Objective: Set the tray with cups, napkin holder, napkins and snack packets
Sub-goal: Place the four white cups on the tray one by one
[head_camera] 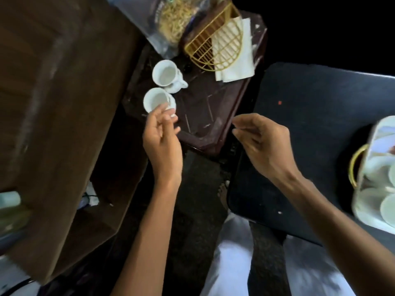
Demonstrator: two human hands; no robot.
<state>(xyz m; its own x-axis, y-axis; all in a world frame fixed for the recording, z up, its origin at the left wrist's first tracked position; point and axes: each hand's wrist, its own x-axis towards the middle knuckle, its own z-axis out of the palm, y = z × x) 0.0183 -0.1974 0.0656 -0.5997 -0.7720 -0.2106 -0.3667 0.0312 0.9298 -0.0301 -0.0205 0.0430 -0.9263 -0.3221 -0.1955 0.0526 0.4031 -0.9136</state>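
1. Dark surroundings, blurred view; brown tray (215, 133) sits in the middle, a black desk (320, 116) to its right, a brown wooden surface (64, 92) to its left.
2. Two white cups on the tray's left side: far cup (163, 73) with handle pointing right; near cup (155, 100) just beside it, close to the tray's near-left corner.
3. Gold wire napkin holder (215, 47) at the tray's far end, tilted; white napkins (237, 58) inside it, sticking out to the right.
4. Clear snack packet (168, 22) of yellow noodles, far left of the holder, touching it.
5. Left hand (162, 137) at the near cup; fingers (164, 108) loosely apart, tips touching its rim.
6. Right hand (263, 144) by the tray's near-right edge; fingers curled, slightly apart, holding nothing.
7. White tray with gold handle (354, 167) at far right on the black desk, carrying white dishes.
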